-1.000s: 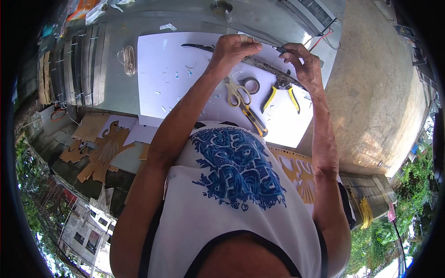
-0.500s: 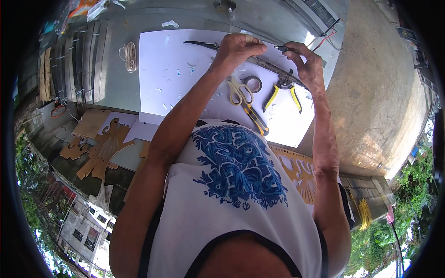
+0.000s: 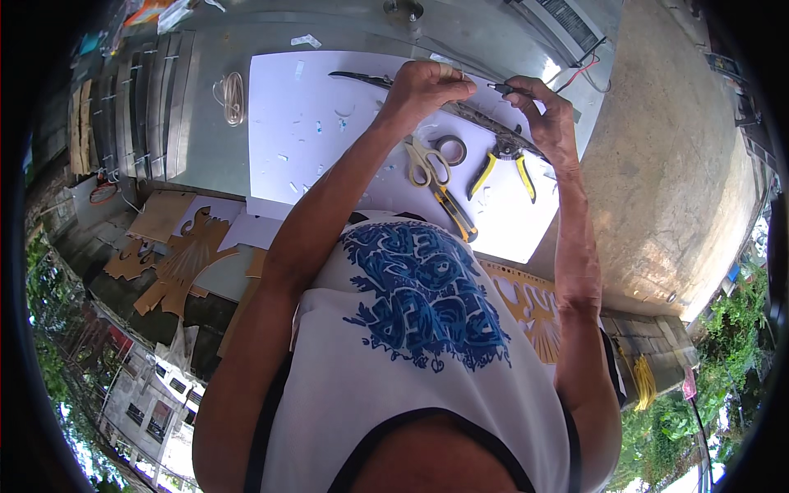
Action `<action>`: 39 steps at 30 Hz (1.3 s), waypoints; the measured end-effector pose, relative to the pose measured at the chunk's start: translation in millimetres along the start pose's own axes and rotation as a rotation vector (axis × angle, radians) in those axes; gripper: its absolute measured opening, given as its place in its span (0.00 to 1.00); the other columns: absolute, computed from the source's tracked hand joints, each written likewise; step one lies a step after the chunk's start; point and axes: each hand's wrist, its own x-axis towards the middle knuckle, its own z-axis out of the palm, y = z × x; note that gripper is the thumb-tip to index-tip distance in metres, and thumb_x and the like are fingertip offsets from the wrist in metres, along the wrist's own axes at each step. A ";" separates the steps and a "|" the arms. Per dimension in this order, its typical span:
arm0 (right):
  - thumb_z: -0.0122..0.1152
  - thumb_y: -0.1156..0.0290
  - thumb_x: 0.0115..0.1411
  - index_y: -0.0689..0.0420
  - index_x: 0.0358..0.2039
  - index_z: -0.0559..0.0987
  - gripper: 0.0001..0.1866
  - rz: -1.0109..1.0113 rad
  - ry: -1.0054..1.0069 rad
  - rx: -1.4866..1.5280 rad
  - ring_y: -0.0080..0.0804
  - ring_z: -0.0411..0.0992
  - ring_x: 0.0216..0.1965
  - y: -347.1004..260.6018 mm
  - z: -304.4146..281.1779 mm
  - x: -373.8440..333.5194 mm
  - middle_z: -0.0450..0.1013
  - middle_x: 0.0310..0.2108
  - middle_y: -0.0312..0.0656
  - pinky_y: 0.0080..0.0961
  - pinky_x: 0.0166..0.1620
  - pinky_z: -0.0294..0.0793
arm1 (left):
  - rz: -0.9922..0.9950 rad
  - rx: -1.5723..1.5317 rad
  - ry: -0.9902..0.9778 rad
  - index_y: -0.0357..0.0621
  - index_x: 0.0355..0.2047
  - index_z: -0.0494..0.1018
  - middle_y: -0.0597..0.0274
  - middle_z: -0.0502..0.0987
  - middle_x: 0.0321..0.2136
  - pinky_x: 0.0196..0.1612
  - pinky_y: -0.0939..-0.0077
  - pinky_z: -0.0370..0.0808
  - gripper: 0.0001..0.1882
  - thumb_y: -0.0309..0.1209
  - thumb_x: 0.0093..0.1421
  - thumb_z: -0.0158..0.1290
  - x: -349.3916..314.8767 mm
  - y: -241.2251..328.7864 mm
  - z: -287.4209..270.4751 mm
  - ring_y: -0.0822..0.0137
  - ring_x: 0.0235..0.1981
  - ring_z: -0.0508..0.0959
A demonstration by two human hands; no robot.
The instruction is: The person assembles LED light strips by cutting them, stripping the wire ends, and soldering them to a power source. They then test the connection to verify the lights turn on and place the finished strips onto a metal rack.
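Over the far part of a white board point(image 3: 279, 123), my left hand point(image 3: 423, 94) is closed in a pinch. What its fingertips hold is too small to make out. Facing it across a small gap, my right hand point(image 3: 538, 111) grips a small black piece with a thin, light tip point(image 3: 500, 88); its exact kind is unclear. A long dark strip point(image 3: 485, 121) runs beneath both hands, partly covered by the left one. Yellow-handled pliers point(image 3: 503, 168) lie nearer to me, below my right hand. Beige-handled scissors point(image 3: 425, 164), a tape roll point(image 3: 450, 149) and a yellow-black utility knife point(image 3: 456, 215) rest beside them.
Small clear and blue scraps point(image 3: 319, 127) are scattered on the board. A coil of pale wire point(image 3: 231, 99) and several dark slats point(image 3: 156, 107) lie at left. A grey metal box point(image 3: 567, 29) with red and black leads stands at far right. Brown cut-out panels point(image 3: 193, 255) lie lower left.
Both hands keep nearly the same place and grip. The whole view has shifted very slightly; nothing was visibly taken up or let go.
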 end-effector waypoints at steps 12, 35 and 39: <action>0.66 0.73 0.61 0.57 0.44 0.82 0.10 -0.115 -0.015 -0.086 0.35 0.82 0.41 -4.5 0.5 0.4 0.83 0.39 0.41 0.30 0.46 0.80 | 0.082 0.128 -0.026 0.35 0.42 0.83 0.58 0.85 0.30 0.37 0.81 0.79 0.13 0.31 0.60 0.66 1.0 -3.5 1.8 0.74 0.32 0.82; 0.66 0.76 0.61 0.58 0.46 0.82 0.12 -0.099 -0.082 -0.047 0.35 0.83 0.43 -2.2 2.8 3.8 0.83 0.40 0.43 0.29 0.48 0.80 | 0.335 0.333 0.112 0.40 0.49 0.82 0.61 0.84 0.24 0.27 0.84 0.78 0.14 0.31 0.64 0.62 -10.5 -10.9 13.9 0.78 0.24 0.81; 0.66 0.77 0.61 0.59 0.46 0.82 0.12 -0.091 -0.086 -0.045 0.35 0.82 0.42 -1.9 4.1 4.0 0.82 0.40 0.43 0.29 0.48 0.80 | 0.406 0.411 0.130 0.40 0.48 0.82 0.60 0.83 0.23 0.25 0.81 0.77 0.14 0.31 0.64 0.61 -11.9 -12.4 15.6 0.78 0.23 0.80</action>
